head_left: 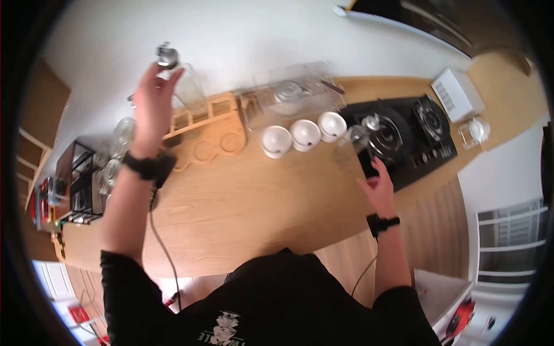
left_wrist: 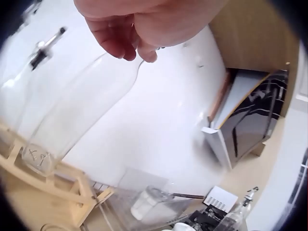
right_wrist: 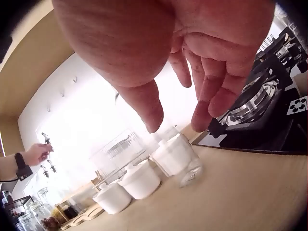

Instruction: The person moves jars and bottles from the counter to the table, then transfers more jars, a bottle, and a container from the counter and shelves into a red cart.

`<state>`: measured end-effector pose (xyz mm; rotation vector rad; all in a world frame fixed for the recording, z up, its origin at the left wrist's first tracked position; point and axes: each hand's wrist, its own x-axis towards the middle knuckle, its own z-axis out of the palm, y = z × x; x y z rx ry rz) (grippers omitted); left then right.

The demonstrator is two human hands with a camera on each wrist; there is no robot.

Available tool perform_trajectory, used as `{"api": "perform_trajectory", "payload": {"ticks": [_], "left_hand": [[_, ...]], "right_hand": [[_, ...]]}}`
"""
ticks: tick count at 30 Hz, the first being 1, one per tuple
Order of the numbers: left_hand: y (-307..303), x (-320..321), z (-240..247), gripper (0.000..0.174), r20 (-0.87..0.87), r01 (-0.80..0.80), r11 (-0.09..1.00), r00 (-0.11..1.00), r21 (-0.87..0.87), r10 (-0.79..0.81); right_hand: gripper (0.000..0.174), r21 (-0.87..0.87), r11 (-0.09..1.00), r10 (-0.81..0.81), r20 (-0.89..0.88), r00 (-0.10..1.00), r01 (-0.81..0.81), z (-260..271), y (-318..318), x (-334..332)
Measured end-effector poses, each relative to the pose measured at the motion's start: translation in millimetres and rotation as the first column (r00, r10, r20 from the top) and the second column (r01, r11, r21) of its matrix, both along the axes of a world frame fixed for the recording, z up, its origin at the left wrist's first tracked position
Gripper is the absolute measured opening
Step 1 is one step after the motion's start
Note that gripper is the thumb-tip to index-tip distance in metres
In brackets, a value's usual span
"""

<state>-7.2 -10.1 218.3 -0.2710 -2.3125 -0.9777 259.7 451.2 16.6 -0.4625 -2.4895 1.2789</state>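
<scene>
My left hand (head_left: pixel 154 104) is raised at the left by the wall, thumb and fingers gripping the neck of a clear glass bottle (left_wrist: pixel 82 113) with a metal pourer (head_left: pixel 168 57) on top. In the left wrist view the bottle slants down to the wooden rack (left_wrist: pixel 72 192), its base overlapping the rack, with marks on the glass. My right hand (head_left: pixel 379 187) is held near the stove's front edge, fingers loosely spread and holding nothing. Just beyond it another glass bottle (head_left: pixel 356 136) with a metal pourer stands between the white pots and the stove.
Several white lidded pots (head_left: pixel 306 134) stand in a row before a clear acrylic rack (head_left: pixel 262 109). A black gas stove (head_left: pixel 424 147) lies at the right, a white box (head_left: pixel 459 94) behind it. Glass jars (head_left: pixel 112 170) and a black shelf (head_left: pixel 81 184) occupy the left end.
</scene>
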Motion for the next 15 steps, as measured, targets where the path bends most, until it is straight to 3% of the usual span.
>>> {"api": "perform_trajectory", "payload": {"ticks": [3, 6, 8, 10, 11, 13, 15], "left_hand": [[24.4, 35.9, 33.6, 0.03, -0.011, 0.091, 0.991, 0.996, -0.095, -0.092], [62.8, 62.8, 33.4, 0.032, 0.07, 0.191, 0.973, 0.981, -0.128, -0.184], [82.9, 70.1, 18.8, 0.032, 0.191, 0.317, 0.943, 0.936, -0.098, -0.294], [108.2, 86.3, 2.4, 0.031, 0.224, 0.404, 0.914, 0.894, -0.036, -0.387], [120.5, 90.4, -8.7, 0.03, 0.324, 0.425, 0.905, 0.852, 0.033, -0.412], [144.0, 93.3, -49.3, 0.028, 0.179, 0.526, 0.847, 0.829, 0.077, -0.53], [164.2, 98.5, -76.6, 0.029, 0.25, 0.544, 0.833, 0.796, 0.102, -0.551]], "right_hand": [[0.096, 0.017, 0.999, 0.033, -0.032, 0.999, -0.033, 14.8, -1.2, -34.6], [0.093, 0.057, 0.996, 0.072, -0.063, 0.995, -0.068, 27.6, -2.8, -68.0], [0.09, 0.075, 0.993, 0.094, -0.069, 0.993, -0.089, 36.0, -0.5, -84.5], [0.072, 0.09, 0.986, 0.134, 0.073, 0.988, -0.14, 40.0, 3.4, -94.6], [0.072, 0.092, 0.986, 0.131, 0.071, 0.989, -0.137, 39.1, 8.4, -96.7], [0.066, 0.045, 0.972, 0.221, 0.175, 0.96, -0.232, 36.1, 18.2, -97.8], [0.064, 0.02, 0.962, 0.265, 0.18, 0.947, -0.273, 46.9, 16.1, -94.3]]}}
